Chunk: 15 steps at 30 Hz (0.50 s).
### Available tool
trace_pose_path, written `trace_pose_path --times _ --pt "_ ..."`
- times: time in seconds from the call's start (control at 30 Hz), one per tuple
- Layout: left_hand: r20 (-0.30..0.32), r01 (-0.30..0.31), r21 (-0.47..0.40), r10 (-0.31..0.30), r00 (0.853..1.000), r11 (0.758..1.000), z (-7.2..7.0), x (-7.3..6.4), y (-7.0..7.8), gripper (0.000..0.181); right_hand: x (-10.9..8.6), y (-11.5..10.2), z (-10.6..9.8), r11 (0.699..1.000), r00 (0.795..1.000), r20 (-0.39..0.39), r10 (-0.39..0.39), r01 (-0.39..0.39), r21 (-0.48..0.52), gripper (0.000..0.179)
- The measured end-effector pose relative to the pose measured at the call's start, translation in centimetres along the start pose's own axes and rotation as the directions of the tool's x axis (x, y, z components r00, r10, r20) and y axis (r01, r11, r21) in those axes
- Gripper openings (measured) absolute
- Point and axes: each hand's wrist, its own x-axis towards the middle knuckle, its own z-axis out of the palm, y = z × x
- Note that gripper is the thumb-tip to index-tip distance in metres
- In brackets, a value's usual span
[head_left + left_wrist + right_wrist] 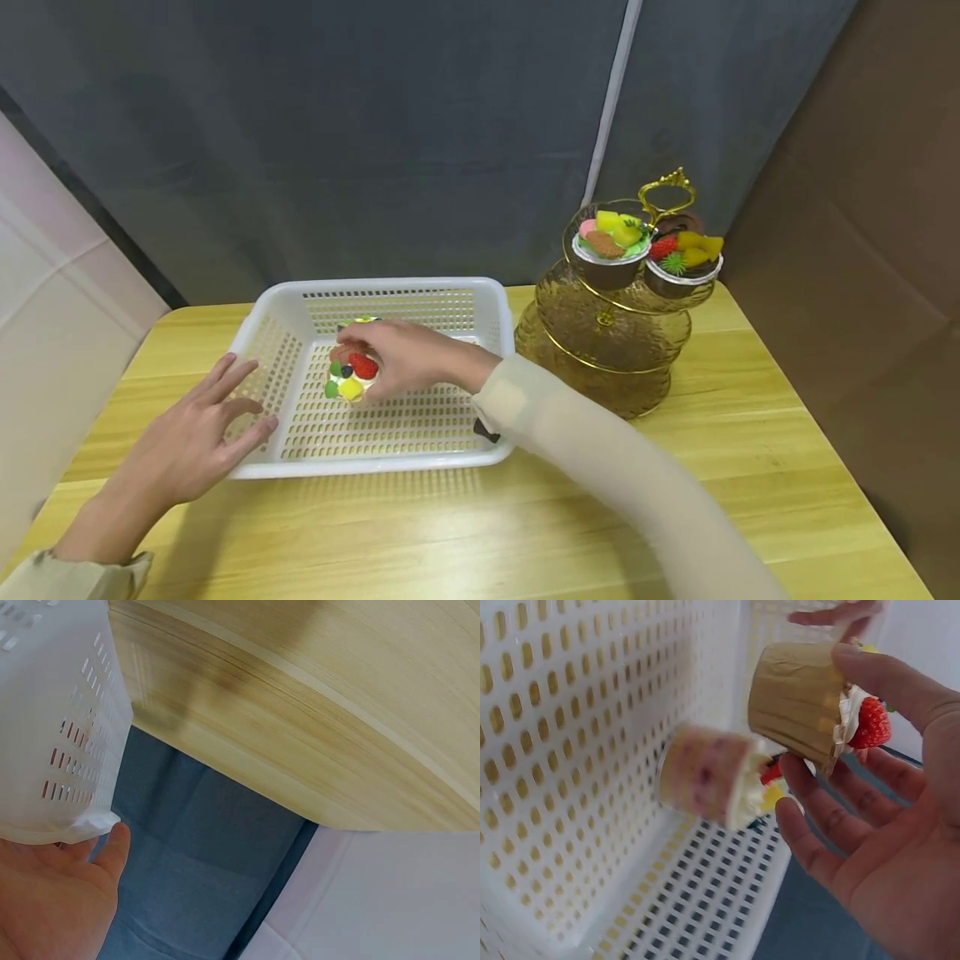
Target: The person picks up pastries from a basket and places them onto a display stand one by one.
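Note:
My right hand (408,354) is inside the white plastic basket (375,465), holding a cupcake (352,371) between thumb and fingers. The right wrist view shows its tan paper cup (799,697) and a strawberry (871,724) on white cream. Lying on its side in the basket is a second cupcake (709,776), pinkish and blurred; the head view has it mostly hidden behind my right hand. My left hand (191,446) is at the basket's left end, fingers spread and slightly bent, fingertips right at the rim.
A three-tier amber stand (615,354) with gold rims and a gold handle (667,196) stands right of the basket. Its top tier bears two fruit-topped cups (611,271) in dark wrappers. A grey curtain (375,150) hangs behind the wooden table (420,542).

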Motion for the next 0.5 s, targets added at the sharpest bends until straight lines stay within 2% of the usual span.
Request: trace_pose_path --times 0.17,0.5 --pt "0.005 0.004 0.001 -0.004 1.000 1.000 0.0 0.0 -0.1 0.043 -0.6 -0.5 -1.3 1.000 0.999 -0.049 -0.014 0.015 0.013 0.067" --pt "-0.010 -0.005 -0.002 0.005 1.000 1.000 0.2 -0.1 -0.2 0.041 -2.6 -0.8 -3.4 1.000 0.992 -0.125 0.019 -0.017 0.015 0.077"
